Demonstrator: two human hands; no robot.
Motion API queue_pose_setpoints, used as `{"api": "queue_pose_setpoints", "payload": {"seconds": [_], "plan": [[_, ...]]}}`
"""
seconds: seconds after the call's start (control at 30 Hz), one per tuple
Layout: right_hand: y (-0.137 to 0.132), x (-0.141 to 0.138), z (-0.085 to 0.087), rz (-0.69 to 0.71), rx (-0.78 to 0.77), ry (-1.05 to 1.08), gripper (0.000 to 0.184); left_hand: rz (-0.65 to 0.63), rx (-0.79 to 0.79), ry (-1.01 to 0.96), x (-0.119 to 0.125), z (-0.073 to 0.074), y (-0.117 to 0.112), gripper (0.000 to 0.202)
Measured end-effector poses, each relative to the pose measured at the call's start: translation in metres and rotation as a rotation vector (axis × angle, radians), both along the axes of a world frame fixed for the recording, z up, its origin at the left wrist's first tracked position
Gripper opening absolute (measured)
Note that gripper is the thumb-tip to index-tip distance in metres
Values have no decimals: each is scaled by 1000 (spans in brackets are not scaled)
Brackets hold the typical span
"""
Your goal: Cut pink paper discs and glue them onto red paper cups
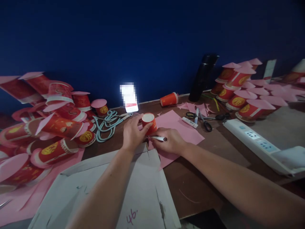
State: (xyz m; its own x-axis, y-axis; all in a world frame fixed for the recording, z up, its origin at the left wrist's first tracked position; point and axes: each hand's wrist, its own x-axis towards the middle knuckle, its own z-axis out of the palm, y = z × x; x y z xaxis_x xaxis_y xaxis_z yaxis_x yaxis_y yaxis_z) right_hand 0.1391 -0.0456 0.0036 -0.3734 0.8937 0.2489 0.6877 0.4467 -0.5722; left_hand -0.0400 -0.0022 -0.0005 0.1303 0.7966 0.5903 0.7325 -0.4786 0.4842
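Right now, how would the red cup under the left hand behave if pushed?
The red cup looks like thin paper: probably light, sliding or tipping easily on the pink sheet without the left hand steadying it. A hard squeeze would likely dent it. On its side, its taper suggests a curving roll.

Heap of pink-lidded red cups (pixel 59 127) left, more stacked (pixel 238 86) far right, coiled pale-blue cable (pixel 107 124), lit phone (pixel 130 98) against the wall, black flask (pixel 203 78), scissors (pixel 205 119), white power strip (pixel 257 141), brown worktop (pixel 190 184).
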Motion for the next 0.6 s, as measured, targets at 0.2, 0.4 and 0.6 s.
{"api": "queue_pose_setpoints", "payload": {"seconds": [0.2,0.4,0.6], "plan": [[11,16,-11,-103,-192,259,19,4,0,3,1,0,-1,45],[20,29,-3,-144,-357,339,17,-7,-19,-24,1,-1,-1,46],[28,35,5,-150,-343,260,25,-6,-15,-24,0,-4,1,47]]}}
